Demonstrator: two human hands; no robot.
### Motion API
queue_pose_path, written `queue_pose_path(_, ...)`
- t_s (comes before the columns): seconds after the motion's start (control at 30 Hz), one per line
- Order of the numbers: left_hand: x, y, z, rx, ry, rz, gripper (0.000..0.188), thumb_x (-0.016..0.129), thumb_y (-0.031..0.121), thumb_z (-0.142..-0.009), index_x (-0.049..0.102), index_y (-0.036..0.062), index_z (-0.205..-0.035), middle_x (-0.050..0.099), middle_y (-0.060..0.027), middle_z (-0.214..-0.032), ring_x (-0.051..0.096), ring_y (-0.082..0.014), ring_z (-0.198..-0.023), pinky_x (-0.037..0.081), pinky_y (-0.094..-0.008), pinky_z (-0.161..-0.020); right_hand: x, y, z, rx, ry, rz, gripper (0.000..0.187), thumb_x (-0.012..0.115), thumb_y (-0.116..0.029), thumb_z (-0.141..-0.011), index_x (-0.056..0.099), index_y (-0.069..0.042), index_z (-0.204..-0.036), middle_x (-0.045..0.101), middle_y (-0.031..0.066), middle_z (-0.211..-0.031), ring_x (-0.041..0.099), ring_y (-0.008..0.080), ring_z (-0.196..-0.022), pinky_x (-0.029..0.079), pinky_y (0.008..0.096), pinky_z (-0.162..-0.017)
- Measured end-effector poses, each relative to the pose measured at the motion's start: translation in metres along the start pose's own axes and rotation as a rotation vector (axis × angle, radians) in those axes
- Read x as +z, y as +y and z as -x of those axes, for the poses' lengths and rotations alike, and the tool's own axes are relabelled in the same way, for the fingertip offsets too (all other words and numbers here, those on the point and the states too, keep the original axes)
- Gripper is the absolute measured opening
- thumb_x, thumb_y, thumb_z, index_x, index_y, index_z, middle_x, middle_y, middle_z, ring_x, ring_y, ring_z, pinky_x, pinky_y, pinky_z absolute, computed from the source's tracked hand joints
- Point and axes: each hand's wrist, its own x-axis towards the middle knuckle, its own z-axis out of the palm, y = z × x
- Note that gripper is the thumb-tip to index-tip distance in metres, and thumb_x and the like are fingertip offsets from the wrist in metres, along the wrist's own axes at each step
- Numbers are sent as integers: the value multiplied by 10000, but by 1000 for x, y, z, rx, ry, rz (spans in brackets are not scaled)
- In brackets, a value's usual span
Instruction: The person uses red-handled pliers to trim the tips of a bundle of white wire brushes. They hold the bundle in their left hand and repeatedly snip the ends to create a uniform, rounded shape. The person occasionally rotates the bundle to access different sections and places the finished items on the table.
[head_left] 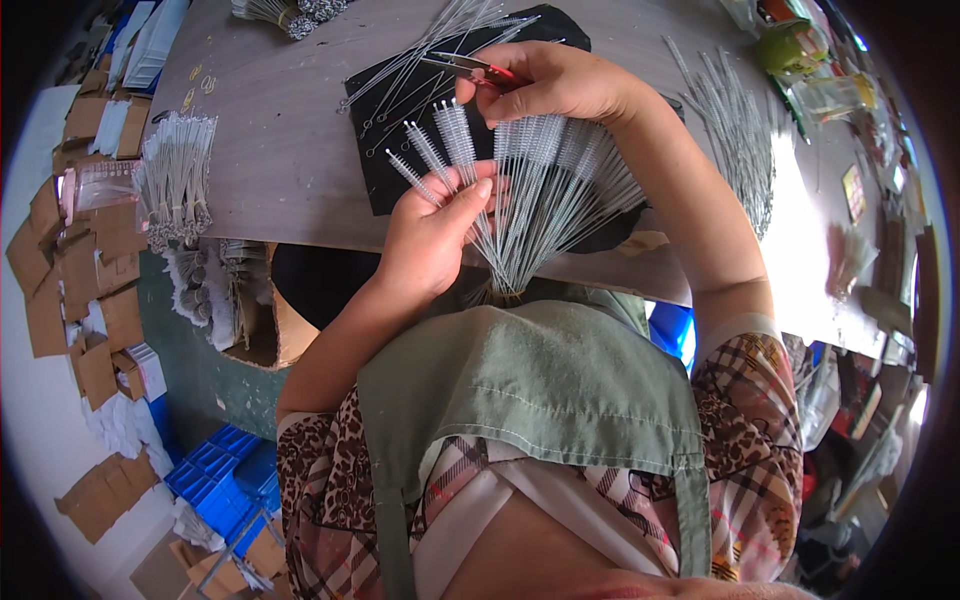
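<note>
A fanned bundle of wire tube brushes (545, 190) with white bristle heads stands at the table's front edge, its wire ends gathered at the apron. My left hand (440, 215) is closed around several of these brushes at the fan's left side, thumb across the wires, bristle heads sticking out above the fingers. Just above the bristle tips, my right hand (565, 85) grips small scissors (492, 72) by their red handles. The blades point left, over a black sheet (375, 180) where loose looped brushes (410, 65) lie.
A tied bunch of brushes (178, 175) lies at the table's left edge, with another bunch (290, 15) at the far edge. Loose wire brushes (735, 135) spread to the right. Below left are a cardboard box (290, 325) and blue crates (225, 475).
</note>
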Motion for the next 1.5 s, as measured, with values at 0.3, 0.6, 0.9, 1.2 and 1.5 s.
queue_pose_path(0.3, -7, 0, -4, -29, -59, -135, 272, 456, 89, -958, 501, -25, -1201, 602, -88, -1084, 593, -131, -936, 504, -291, -796, -6, 6, -4, -5, -37, 99, 206, 696, -118, -810, 608, -36, -977, 584, -35, -859, 534, 64, -824, 451, 214, -792)
queue_pose_path(0.6, 11, -14, -2, 535, -27, -1154, 827, 828, 336, -624, 422, -68, -1222, 598, -223, -988, 617, -316, -887, 480, -382, -797, -3, 14, -7, 21, 194, 14, 332, 650, -368, -855, 630, -38, -828, 602, -4, -726, 539, 82, -706, 432, 243, -694)
queue_pose_path(0.9, 35, 0, -9, 176, -260, -1673, 960, 759, 211, -665, 174, -100, -1358, 602, -252, -921, 626, -398, -789, 524, -418, -728, -23, 7, -3, 263, 648, 159, 332, 536, -399, -920, 614, -76, -917, 563, -28, -671, 455, 44, -592, 336, 204, -526)
queue_pose_path(1.2, -34, 31, 9, 98, -184, -1032, 729, 692, 121, -659, 364, -57, -1285, 598, -205, -1015, 618, -291, -899, 489, -345, -778, -24, -1, -23, 205, 406, 1007, 618, 772, -302, -676, 540, -183, -1236, 647, 148, -886, 625, 306, -812, 486, 382, -749)
queue_pose_path(1.5, -169, 46, 145, 290, 301, -107, 785, 698, 151, -666, 352, -41, -1344, 533, -79, -888, 517, -115, -563, 420, -256, -492, -15, 21, -88, 118, 52, 1240, 732, 752, -289, -712, 401, -213, -1349, 661, 120, -935, 632, 309, -902, 481, 395, -769)
